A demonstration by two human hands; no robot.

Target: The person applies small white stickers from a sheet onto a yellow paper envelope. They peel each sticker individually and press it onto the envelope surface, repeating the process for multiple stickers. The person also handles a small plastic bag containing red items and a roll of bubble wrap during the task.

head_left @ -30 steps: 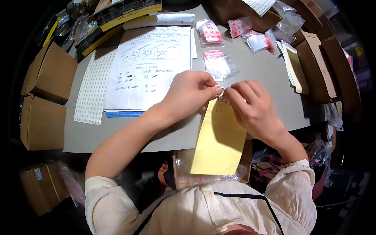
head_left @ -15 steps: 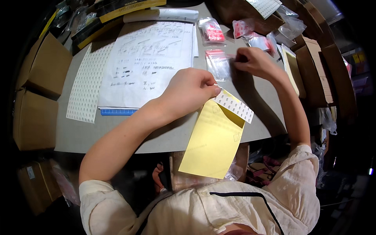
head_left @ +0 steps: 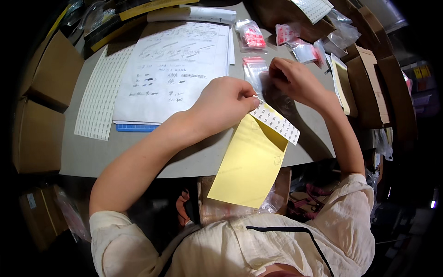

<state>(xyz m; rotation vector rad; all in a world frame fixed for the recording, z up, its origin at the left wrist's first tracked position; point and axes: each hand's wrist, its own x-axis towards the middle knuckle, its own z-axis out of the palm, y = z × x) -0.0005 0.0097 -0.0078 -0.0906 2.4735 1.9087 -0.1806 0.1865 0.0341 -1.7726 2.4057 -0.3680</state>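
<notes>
Printed sheet [head_left: 173, 69] on table [head_left: 120, 152], label grid sheet [head_left: 99, 90] at its left. Left hand [head_left: 226, 101] right of sheet – backing sheet [head_left: 251, 159] hanging from it over table edge. Right hand [head_left: 293, 81] further right, on small bag [head_left: 256, 71]; more bags [head_left: 251, 34] behind.

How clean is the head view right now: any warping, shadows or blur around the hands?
Head view: fisheye warping bends the grey table edge and leaves black corners. Light comes from overhead, so the left hand and yellow sheet cast soft shadows on the tabletop. The right hand and the clear bag under it are sharp; below the table edge is dim.
</notes>
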